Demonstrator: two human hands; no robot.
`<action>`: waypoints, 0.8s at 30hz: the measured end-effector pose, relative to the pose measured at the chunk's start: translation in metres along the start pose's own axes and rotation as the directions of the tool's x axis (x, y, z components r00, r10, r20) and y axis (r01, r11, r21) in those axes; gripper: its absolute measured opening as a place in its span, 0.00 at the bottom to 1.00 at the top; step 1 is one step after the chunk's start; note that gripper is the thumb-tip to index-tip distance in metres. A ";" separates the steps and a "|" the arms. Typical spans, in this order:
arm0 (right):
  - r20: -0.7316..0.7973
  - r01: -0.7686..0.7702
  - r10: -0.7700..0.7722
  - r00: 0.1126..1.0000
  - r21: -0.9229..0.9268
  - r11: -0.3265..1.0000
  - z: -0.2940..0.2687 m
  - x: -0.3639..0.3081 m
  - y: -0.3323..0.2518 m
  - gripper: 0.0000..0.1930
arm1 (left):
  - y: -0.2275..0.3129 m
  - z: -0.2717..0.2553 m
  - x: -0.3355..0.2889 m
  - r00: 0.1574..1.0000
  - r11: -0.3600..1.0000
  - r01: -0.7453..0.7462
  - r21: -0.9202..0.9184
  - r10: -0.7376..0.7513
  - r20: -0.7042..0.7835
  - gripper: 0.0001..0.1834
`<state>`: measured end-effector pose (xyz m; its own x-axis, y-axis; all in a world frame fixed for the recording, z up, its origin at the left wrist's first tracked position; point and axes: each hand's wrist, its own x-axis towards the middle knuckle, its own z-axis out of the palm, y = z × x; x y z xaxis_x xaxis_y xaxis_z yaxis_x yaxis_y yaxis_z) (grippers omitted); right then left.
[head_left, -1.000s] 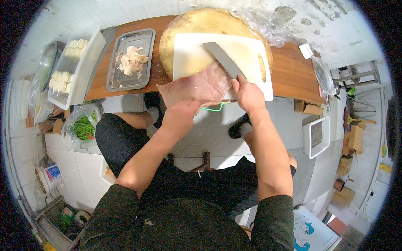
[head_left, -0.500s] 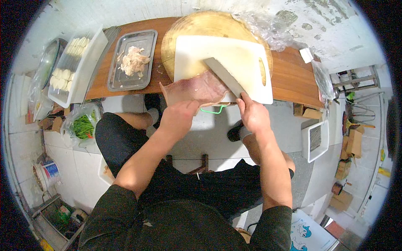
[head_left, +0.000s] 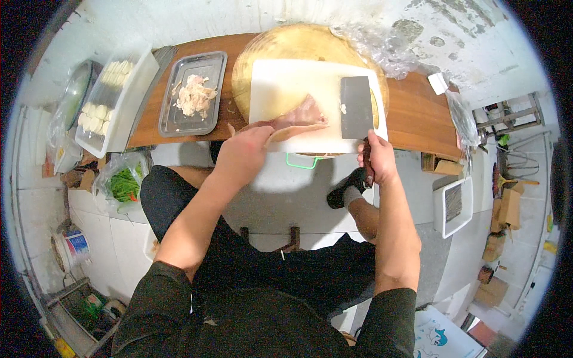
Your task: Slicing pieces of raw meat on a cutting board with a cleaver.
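A white cutting board [head_left: 280, 83] lies on a round wooden chopping block [head_left: 286, 39]. On its front left part is a piece of raw meat with pale skin [head_left: 301, 116], partly folded over. My left hand [head_left: 243, 154] is closed on the meat's near left edge; its fingertips are partly hidden. To the right, my right hand [head_left: 379, 158] grips the dark handle of a cleaver [head_left: 356, 107]. The broad grey blade lies over the right side of the board, apart from the meat, with a small pale scrap on it.
Left of the block, a clear tray [head_left: 168, 122] holds pale meat scraps [head_left: 195, 96]. Farther left stands a white container [head_left: 98, 146] with rows of pale rounds. Crumpled plastic [head_left: 391, 51] lies behind the block on the wooden table [head_left: 418, 113]. A bag of green vegetables [head_left: 124, 182] sits below.
The cleaver has moved right, off the meat, and its blade now shows its broad side. My left hand has shifted slightly left, and the meat has folded over.
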<state>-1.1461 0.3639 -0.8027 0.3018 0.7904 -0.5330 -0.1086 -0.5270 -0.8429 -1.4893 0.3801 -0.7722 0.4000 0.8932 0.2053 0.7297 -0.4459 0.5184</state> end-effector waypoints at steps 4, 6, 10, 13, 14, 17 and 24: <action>-0.168 0.102 -0.182 0.969 -0.398 0.912 -0.024 0.008 0.016 0.25 | 0.010 -0.016 0.018 0.988 0.990 0.130 -0.054 -0.125 0.087 0.16; -0.232 0.105 -0.293 0.928 -0.589 0.801 -0.013 -0.011 0.004 0.22 | 0.004 -0.022 0.026 0.993 0.993 0.111 -0.031 -0.110 0.035 0.17; -0.160 0.211 -0.410 0.898 -0.661 0.720 -0.034 0.009 0.031 0.23 | 0.007 -0.051 0.049 0.994 0.994 0.108 -0.011 -0.108 -0.027 0.20; -0.154 0.210 -0.395 0.906 -0.646 0.734 -0.046 0.018 0.051 0.24 | -0.006 -0.088 0.067 0.990 0.992 0.098 -0.085 -0.106 -0.093 0.17; -0.129 0.174 -0.319 0.939 -0.624 0.762 -0.045 0.017 0.046 0.23 | -0.030 -0.101 0.073 0.979 0.998 -0.007 0.060 0.020 -0.204 0.17; -0.093 0.284 -0.481 0.872 -0.705 0.650 -0.099 0.054 0.078 0.22 | -0.014 -0.181 0.072 0.968 0.968 0.078 0.238 -0.017 -0.250 0.18; 0.043 0.371 -0.437 0.898 -0.606 0.704 -0.108 0.086 0.075 0.21 | -0.050 -0.301 -0.083 0.870 0.904 0.360 0.228 -0.238 -0.432 0.12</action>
<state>-1.0258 0.3584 -0.9041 0.2783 0.9538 -0.1131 0.6096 -0.2664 -0.7466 -1.7254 0.3456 -0.5653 -0.0647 0.9081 0.4136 0.9307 -0.0946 0.3533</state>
